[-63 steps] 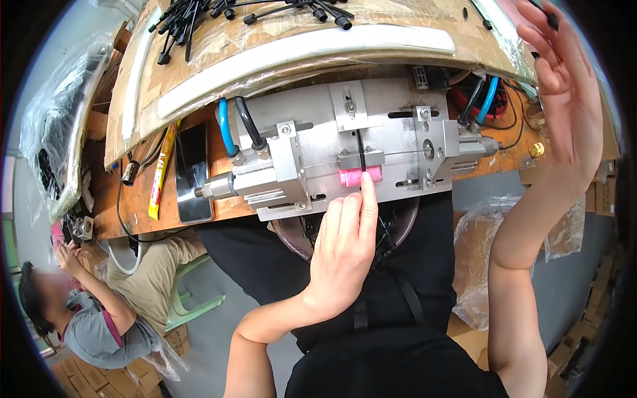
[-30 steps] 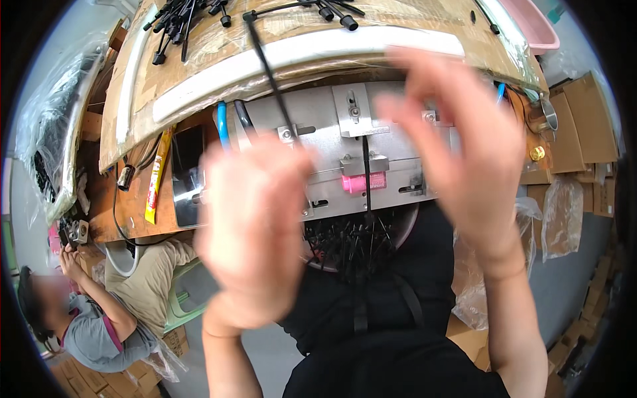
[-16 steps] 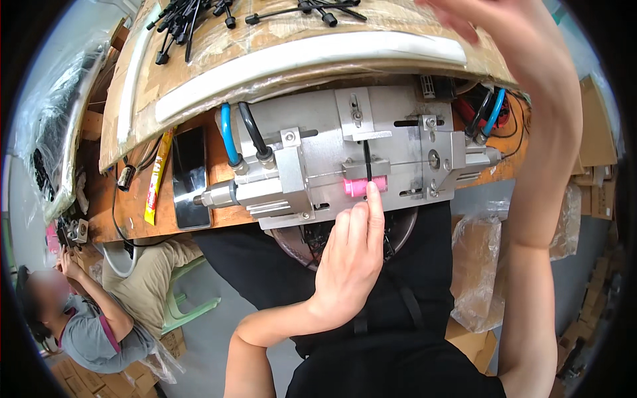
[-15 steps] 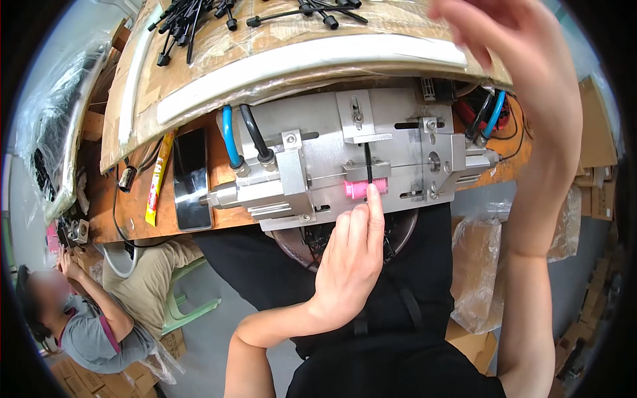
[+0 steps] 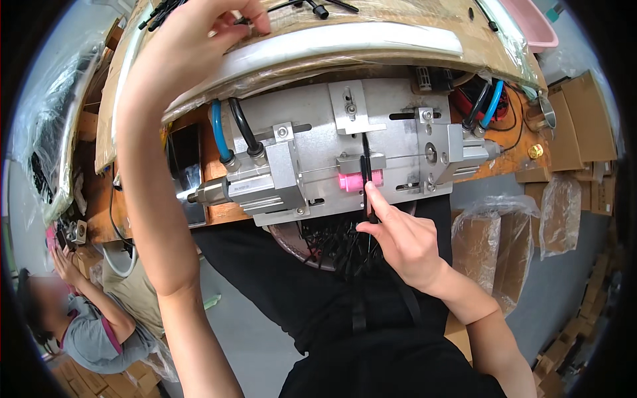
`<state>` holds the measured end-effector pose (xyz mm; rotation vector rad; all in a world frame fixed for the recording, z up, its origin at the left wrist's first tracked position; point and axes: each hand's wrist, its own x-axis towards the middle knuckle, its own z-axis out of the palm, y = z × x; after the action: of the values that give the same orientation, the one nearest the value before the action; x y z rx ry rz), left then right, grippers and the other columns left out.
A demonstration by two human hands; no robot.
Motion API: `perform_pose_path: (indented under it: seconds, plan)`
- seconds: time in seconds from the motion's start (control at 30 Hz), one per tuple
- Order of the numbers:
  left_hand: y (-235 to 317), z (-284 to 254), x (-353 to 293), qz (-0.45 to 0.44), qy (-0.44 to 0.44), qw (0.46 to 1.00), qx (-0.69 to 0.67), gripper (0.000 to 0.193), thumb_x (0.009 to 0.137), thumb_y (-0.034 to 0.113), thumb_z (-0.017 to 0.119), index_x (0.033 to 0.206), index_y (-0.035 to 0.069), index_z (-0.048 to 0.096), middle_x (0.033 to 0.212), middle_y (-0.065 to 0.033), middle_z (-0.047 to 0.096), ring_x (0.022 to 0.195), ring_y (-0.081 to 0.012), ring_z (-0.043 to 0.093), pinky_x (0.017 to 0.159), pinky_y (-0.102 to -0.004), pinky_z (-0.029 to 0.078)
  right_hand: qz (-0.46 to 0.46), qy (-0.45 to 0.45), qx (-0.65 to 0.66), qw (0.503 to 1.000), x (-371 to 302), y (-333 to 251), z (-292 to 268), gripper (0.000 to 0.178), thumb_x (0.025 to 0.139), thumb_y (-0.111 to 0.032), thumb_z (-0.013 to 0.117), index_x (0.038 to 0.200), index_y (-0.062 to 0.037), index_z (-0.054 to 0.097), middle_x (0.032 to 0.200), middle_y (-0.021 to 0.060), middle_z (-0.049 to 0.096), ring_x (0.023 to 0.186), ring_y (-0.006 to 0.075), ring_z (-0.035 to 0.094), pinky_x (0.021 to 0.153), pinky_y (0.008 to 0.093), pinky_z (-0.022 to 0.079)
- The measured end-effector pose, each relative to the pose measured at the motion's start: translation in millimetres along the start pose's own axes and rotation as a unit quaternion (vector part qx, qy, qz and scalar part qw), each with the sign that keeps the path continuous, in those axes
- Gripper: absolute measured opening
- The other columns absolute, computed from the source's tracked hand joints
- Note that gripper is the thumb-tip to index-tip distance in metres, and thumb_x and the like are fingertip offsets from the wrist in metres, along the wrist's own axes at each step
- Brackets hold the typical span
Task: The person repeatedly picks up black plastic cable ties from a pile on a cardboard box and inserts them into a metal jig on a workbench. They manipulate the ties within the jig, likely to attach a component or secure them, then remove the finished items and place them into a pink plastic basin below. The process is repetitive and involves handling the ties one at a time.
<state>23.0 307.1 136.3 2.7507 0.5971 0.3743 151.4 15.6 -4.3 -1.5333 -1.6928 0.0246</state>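
Black strip lies across the pink block, in the middle of the metal fixture on the table. Now it is the right hand whose index fingertip touches the strip, while half a second ago the left one was there; its grip is narrow, but I cannot tell if it pinches. Left hand has moved up above the cardboard, its fingers curled near a small black piece; whether they hold it, I cannot tell.

Head-worn fisheye, facing down, close above hands.
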Motion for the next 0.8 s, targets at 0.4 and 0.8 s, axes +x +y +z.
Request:
perform_pose_path:
  seconds: [0.4,0.8]
  plan:
    - [55,32,-93,-0.022,0.223,0.97,-0.098,0.063,0.082,-0.011,0.064,0.142,0.004,0.05,0.094,-0.0004,0.052,0.084,-0.0089,0.047,0.081,-0.0219,0.04,0.013,0.017,0.014,1.0,-1,-4,7,0.065,0.072,0.001,0.079,0.131,0.0071,0.054,0.08,0.0122,0.067,0.065,0.0213,0.065,0.056,0.0312,0.05]
    - [133,102,-129,-0.059,0.196,0.978,-0.03,0.086,0.063,-0.01,0.075,0.143,-0.001,0.044,0.089,-0.0078,0.055,0.081,-0.0217,0.053,0.072,-0.032,0.047,0.075,-0.071,-0.008,0.995,12,-14,-21,0.064,0.073,-0.008,0.08,0.131,0.0047,0.055,0.087,0.0112,0.066,0.068,0.0209,0.064,0.057,0.032,0.05]
